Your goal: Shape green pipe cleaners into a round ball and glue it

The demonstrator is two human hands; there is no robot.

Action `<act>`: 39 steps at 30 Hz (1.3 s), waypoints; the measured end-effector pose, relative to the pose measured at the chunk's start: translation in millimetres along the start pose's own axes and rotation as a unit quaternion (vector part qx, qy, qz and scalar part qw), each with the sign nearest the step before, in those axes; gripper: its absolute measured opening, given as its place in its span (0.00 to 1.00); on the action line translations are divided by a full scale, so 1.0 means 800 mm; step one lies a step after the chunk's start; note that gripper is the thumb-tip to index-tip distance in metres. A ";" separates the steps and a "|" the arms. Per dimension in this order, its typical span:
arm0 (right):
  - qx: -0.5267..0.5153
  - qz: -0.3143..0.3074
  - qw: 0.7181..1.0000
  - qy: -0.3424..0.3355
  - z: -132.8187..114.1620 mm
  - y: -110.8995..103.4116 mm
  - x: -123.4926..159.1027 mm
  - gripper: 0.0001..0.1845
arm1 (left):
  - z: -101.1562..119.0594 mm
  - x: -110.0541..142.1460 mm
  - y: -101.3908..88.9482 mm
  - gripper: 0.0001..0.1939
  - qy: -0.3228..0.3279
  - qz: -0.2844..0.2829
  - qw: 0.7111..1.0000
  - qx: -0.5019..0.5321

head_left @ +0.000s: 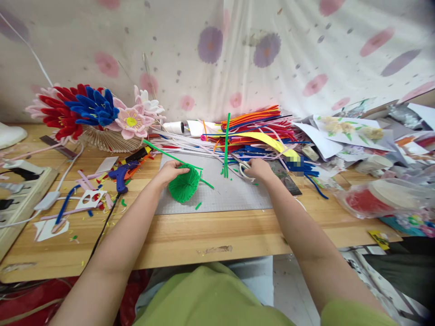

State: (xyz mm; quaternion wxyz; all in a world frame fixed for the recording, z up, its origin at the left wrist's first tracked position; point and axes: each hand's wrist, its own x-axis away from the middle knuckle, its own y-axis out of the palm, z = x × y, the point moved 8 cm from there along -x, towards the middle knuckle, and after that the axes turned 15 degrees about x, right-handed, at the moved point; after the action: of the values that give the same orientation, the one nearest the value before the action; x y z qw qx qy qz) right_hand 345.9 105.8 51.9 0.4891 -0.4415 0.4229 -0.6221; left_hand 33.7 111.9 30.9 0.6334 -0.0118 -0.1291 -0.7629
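Note:
My left hand (172,171) pinches the upper edge of a round, ribbed green leaf (184,186) made of pipe cleaners, over the left part of the grey cutting mat (220,199). A long green stem reaches up and left from near that hand. My right hand (259,170) is closed on the white handles of a pair of scissors (244,172) at the mat's back right; the fingers are partly hidden. Between the hands, upright in view, lie green pipe cleaners (226,145). Short green offcuts (199,205) are scattered on the mat.
Pipe-cleaner flowers (97,108) stand at the back left. Nearer me are a blue glue gun (122,175), its cord and a power strip (25,199). Bundles of coloured pipe cleaners (253,117) lie behind the mat. Papers (353,131) and a plastic-wrapped tub (369,199) crowd the right.

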 end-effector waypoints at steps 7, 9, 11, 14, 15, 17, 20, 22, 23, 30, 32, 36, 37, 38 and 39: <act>-0.039 -0.022 0.998 -0.044 0.043 -0.031 0.027 0.11 | -0.010 0.002 -0.019 0.25 -0.009 0.046 0.999 -0.015; -0.074 -0.001 0.995 -0.071 0.043 -0.043 0.039 0.15 | -0.009 0.002 -0.023 0.26 0.005 0.064 0.997 -0.038; -0.119 0.019 0.987 -0.108 0.033 -0.055 0.050 0.19 | -0.006 0.003 -0.023 0.27 0.013 0.071 0.995 -0.068; -0.169 0.028 0.971 -0.168 0.000 -0.067 0.060 0.23 | 0.003 0.005 -0.014 0.28 0.026 0.056 0.988 -0.141; -0.178 0.031 0.965 -0.190 -0.014 -0.070 0.060 0.24 | 0.007 0.005 -0.010 0.30 0.032 0.047 0.985 -0.165; -0.179 0.047 0.953 -0.241 -0.050 -0.073 0.060 0.26 | 0.014 0.007 -0.002 0.33 0.040 0.036 0.977 -0.206; -0.167 0.085 0.937 -0.295 -0.105 -0.071 0.056 0.30 | 0.025 0.009 0.002 0.39 0.057 0.049 0.968 -0.239; -0.162 0.113 0.934 -0.299 -0.133 -0.067 0.052 0.30 | 0.028 0.010 0.003 0.41 0.066 0.056 0.966 -0.245; -0.160 0.129 0.931 -0.300 -0.145 -0.066 0.051 0.31 | 0.029 0.011 0.003 0.41 0.069 0.057 0.965 -0.245; -0.131 0.207 0.936 -0.254 -0.179 -0.069 0.058 0.29 | 0.036 0.027 -0.006 0.42 0.096 0.149 0.938 -0.297; -0.116 0.207 0.942 -0.236 -0.180 -0.071 0.062 0.29 | 0.039 0.034 -0.004 0.45 0.096 0.177 0.932 -0.302; -0.097 0.199 0.955 -0.195 -0.174 -0.073 0.065 0.31 | 0.037 0.043 0.000 0.50 0.098 0.198 0.943 -0.251; -0.100 0.193 0.958 -0.187 -0.172 -0.072 0.065 0.31 | 0.034 0.043 -0.001 0.50 0.098 0.196 0.947 -0.234; -0.106 0.186 0.960 -0.180 -0.169 -0.071 0.065 0.31 | 0.030 0.043 -0.003 0.51 0.097 0.193 0.951 -0.220; -0.115 0.178 0.962 -0.174 -0.167 -0.069 0.064 0.30 | 0.024 0.042 -0.006 0.50 0.094 0.187 0.955 -0.209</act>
State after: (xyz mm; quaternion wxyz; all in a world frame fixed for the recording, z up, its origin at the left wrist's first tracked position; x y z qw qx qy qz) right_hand 197.4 77.4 77.8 0.6039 -0.5140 0.4714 -0.3858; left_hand 19.5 84.5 54.7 0.7577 -0.0956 0.0979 -0.6381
